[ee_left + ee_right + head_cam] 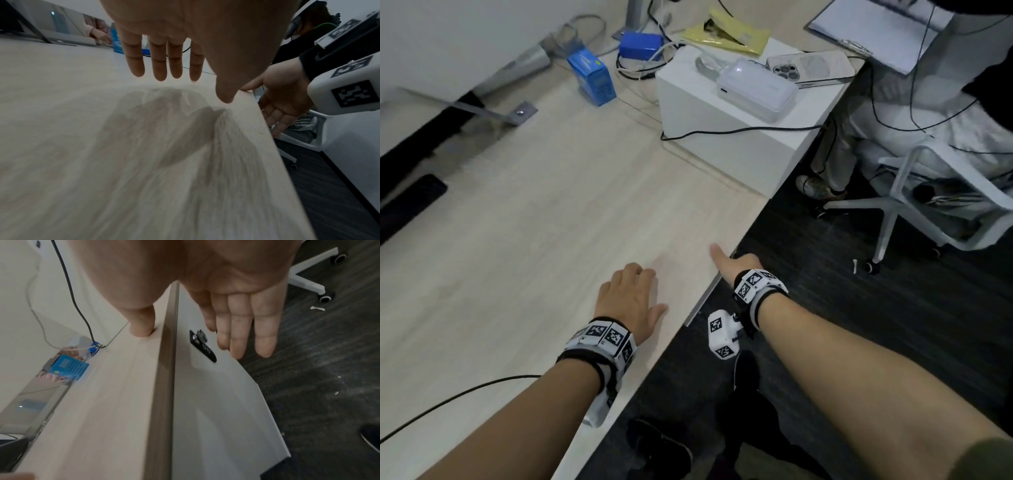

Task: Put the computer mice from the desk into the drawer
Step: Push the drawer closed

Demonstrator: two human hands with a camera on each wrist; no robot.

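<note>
No computer mouse shows in any view. My left hand [628,296] hovers flat just above the light wood desk [534,240], fingers [158,65] straight, holding nothing; its shadow lies on the wood. My right hand [732,263] is at the desk's front edge. Its thumb rests on the desk top and its straight fingers [242,331] lie down along the white drawer front [216,402], beside a black lock plate [203,345]. The drawer front sits close under the desk edge, and its inside is hidden.
A white box [722,144] at the back right carries a white device [756,89] and a phone [811,68]. Two blue boxes [592,77] and cables lie behind. A white office chair [928,205] and a seated person's legs are on the dark carpet to the right.
</note>
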